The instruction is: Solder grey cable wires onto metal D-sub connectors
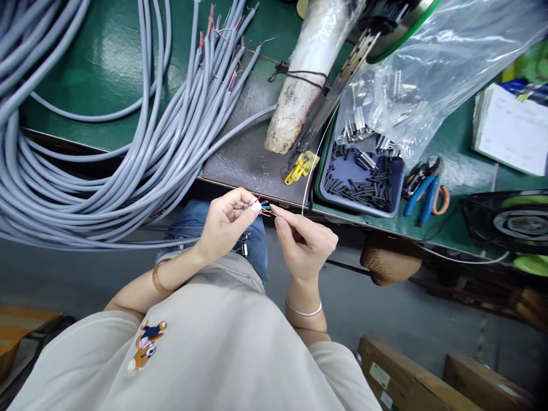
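My left hand (229, 222) pinches the end of a grey cable between thumb and fingers, in front of the bench edge and above my lap. From that grip fan out thin coloured wires (264, 206), red, blue, green and orange among them. My right hand (307, 238) meets the tips of these wires, its index finger and thumb closed on a thin wire. Its other fingers are curled in. Small metal connectors (244, 249) on cable ends rest by my lap, partly hidden by my left arm.
Looped grey cables (128, 188) cover the bench's left side. A soldering stand with a yellow clip (302, 166) faces me. To its right are a blue tray (396, 197) of black tubes and connectors, a plastic bag (445, 63), pliers (423, 194) and a notepad (511, 128).
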The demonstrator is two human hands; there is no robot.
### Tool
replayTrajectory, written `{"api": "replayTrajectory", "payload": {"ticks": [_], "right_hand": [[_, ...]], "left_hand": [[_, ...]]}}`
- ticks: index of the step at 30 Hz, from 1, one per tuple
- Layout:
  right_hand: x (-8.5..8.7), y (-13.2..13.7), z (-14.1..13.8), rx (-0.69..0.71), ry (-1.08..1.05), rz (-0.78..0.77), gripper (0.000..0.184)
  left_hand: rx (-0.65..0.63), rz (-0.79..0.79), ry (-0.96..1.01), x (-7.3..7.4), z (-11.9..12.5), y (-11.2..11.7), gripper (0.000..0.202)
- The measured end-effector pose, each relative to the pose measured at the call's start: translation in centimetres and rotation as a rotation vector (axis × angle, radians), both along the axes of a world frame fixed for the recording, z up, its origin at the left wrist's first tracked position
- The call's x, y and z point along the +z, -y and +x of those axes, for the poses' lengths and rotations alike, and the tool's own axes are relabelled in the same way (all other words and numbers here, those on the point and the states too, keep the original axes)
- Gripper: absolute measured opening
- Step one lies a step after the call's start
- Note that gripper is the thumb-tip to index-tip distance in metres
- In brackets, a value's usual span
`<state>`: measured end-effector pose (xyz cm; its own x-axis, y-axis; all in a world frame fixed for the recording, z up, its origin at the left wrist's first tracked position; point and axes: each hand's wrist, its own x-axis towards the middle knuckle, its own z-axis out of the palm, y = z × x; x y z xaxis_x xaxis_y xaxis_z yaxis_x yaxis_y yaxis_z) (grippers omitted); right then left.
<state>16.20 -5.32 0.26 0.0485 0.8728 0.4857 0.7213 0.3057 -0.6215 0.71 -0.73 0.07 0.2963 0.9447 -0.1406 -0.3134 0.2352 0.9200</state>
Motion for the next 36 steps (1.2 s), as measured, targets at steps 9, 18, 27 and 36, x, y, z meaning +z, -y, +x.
{"api": "replayTrajectory", "payload": {"ticks": [9,18,27,36], "right_hand": [[3.5,1.4,3.5,-0.046,-0.177,-0.276,0.021],[3.7,-3.7,12.6,-0.603,0.647,-0.207,0.013],[-0.1,-11.0,17.4,-0.480,0.610,-0.320,0.026],[1.5,-11.5,16.4,-0.529,0.661,-0.398,0.022]], "left_hand": [[-0.069,0.414,-0.265,1.2,-0.6,0.3,0.013],[-0.316,0.340,0.190,1.9,-0.2,-0.7,0.016],[-0.277,-0.224,0.542,-2.5,-2.6,-1.7,0.053],[-0.557,-0.250,0.440,-5.6,-3.5,-1.6,0.064]]}}
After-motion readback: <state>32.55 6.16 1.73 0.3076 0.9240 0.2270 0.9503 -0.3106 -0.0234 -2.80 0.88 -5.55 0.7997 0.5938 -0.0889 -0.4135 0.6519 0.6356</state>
